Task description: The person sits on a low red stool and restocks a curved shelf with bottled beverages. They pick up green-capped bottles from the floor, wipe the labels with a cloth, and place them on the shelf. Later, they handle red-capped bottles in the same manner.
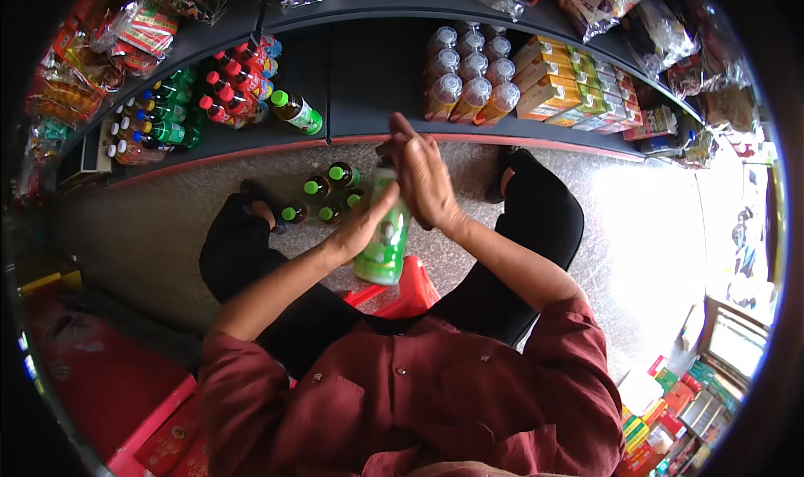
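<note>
My left hand (370, 221) is closed round an upright bottle (383, 257) with a green label, held between my knees. My right hand (434, 182) is beside the bottle's upper part, its fingers pressed together against a dark brown, cloth-like piece (400, 134). That piece is too blurred and shadowed for me to name surely, and the hands partly hide the bottle's top. On the floor just left of the held bottle stand several dark bottles with green caps (316, 186). A similar green-capped bottle (297, 113) stands on the low shelf ahead.
Along the dark low shelf (377, 100) are red-capped bottles (230, 87), shrink-wrapped orange drinks (473, 75) and juice cartons (548, 96). Bagged goods (138, 37) fill the shelf above. A red stool (410, 291) is beneath me; red boxes (109, 376) are at lower left.
</note>
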Demonstrator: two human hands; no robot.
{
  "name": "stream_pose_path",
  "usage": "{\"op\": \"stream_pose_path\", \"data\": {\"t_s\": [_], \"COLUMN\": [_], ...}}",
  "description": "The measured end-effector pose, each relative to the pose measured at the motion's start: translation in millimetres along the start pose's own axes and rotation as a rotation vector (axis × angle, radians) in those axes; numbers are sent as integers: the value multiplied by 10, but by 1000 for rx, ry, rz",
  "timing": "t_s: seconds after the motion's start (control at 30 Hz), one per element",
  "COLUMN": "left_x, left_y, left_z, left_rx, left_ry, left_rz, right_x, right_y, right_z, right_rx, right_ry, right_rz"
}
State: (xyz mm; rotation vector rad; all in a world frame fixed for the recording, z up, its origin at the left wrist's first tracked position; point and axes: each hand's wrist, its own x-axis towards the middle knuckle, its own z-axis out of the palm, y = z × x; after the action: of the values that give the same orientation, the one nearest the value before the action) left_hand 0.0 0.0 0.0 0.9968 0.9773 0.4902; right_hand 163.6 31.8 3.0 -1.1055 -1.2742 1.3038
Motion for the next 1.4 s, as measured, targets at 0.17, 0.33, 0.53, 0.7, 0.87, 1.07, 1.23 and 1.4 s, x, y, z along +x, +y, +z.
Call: {"op": "stream_pose_path", "data": {"t_s": [0.17,0.33,0.53,0.7,0.87,1.07,1.23,1.4], "left_x": [-113,-176,-296,-406,-487,-483,-512,-565], "left_y": [279,216,109,99,211,196,321,382], "left_z": [-238,-555,-780,-975,-1036,-1068,-1086,-1157], "left_rx": [-296,91,-33,-6,-69,-99,-178,-250], "left_ry": [-385,-413,-209,-187,-130,-82,-80,-9], "left_rz": [-457,-52,-222,-346,-381,-348,-432,-463], "right_x": [482,827,1775,1939,1883,1782,2186,2961], "right_y": [242,687,1077,1881,2693,2736,2817,3276], "right_z": [-343,-378,-230,-181,8,432,14,-428], "right_rx": [160,-204,-781,-1238,-1366,-1215,-1370,-1672], "right_ry": [71,59,130,66,15,-254,-353,18], "right_rz": [555,226,-204,99,112,-214,-469,-542]}}
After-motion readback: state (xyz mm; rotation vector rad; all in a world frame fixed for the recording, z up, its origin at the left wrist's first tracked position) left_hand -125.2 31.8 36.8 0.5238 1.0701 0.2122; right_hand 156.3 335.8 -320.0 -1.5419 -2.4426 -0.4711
